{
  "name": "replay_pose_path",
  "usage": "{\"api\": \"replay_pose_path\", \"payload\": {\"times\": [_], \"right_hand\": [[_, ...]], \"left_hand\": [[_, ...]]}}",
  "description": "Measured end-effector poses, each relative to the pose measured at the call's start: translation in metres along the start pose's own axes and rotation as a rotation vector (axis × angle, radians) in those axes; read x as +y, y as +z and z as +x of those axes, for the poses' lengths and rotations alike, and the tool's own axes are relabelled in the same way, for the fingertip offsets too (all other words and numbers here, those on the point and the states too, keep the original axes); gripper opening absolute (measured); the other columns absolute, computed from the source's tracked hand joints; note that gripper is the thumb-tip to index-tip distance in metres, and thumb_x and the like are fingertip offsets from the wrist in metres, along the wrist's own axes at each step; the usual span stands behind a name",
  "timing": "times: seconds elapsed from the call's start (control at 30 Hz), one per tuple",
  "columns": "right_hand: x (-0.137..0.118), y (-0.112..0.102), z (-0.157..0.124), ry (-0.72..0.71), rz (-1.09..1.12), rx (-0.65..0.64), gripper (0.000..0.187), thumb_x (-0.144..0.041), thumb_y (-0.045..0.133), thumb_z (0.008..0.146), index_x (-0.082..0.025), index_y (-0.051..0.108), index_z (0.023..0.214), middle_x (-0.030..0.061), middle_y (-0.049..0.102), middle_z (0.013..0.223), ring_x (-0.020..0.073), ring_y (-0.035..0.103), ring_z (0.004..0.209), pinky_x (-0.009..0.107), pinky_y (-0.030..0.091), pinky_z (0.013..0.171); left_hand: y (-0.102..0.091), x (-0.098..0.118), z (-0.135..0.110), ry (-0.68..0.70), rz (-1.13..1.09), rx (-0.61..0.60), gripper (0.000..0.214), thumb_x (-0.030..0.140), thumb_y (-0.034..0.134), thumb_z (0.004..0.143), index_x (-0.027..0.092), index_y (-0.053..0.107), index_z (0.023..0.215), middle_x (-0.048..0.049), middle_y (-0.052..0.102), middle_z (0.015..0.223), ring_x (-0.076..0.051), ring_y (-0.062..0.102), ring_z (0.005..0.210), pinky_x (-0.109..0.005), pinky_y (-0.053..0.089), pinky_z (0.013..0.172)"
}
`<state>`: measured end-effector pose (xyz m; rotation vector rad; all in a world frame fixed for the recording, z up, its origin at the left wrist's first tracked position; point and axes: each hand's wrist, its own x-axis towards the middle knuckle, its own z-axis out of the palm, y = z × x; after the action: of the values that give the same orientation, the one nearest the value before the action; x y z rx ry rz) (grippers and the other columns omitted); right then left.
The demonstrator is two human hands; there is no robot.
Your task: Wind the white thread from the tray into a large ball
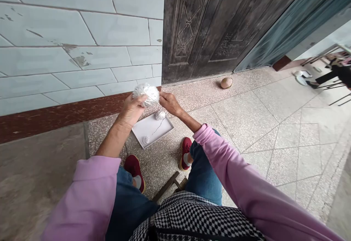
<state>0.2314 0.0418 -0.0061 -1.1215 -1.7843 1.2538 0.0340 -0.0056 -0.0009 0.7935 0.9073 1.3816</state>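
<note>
Your left hand (133, 108) is raised out in front of you, forearm bare to the pushed-up pink sleeve, fingers curled closed around a large ball of white thread (146, 94). Your right hand (169, 102) reaches in from the right, fingertips pinched shut against the ball's right side; whether a strand runs between them is too fine to tell. Below the hands, a flat white tray (152, 129) lies on the terrazzo floor (246, 124) with two smaller thread balls, one at its far edge (160, 115), one near its left corner (146, 139).
</note>
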Motion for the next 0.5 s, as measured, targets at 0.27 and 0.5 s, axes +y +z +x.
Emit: {"api": "replay_pose_path", "payload": {"times": [0.27,0.5], "right_hand": [[-0.009,0.018,-0.016,0.003,-0.064,-0.279,0.035,-0.02,0.089,0.124,-0.02,0.078,0.09,-0.0005,0.072,0.088,0.0224,0.067,0.092,0.032,0.05,0.096],[-0.01,-0.009,-0.016,-0.013,0.02,-0.12,0.048,-0.035,0.094,0.124,-0.02,0.073,0.083,-0.0019,0.065,0.082,0.0196,0.059,0.087,0.031,0.044,0.085]], "left_hand": [[-0.023,0.017,0.006,0.091,0.513,0.227,0.088,0.045,0.12,0.054,0.029,0.066,0.121,0.0044,0.074,0.11,-0.029,0.067,0.116,-0.04,0.056,0.102],[-0.021,0.008,0.012,-0.044,0.779,0.077,0.084,0.055,0.121,0.056,0.031,0.07,0.118,0.0029,0.074,0.101,-0.036,0.07,0.11,-0.04,0.05,0.091]]}}
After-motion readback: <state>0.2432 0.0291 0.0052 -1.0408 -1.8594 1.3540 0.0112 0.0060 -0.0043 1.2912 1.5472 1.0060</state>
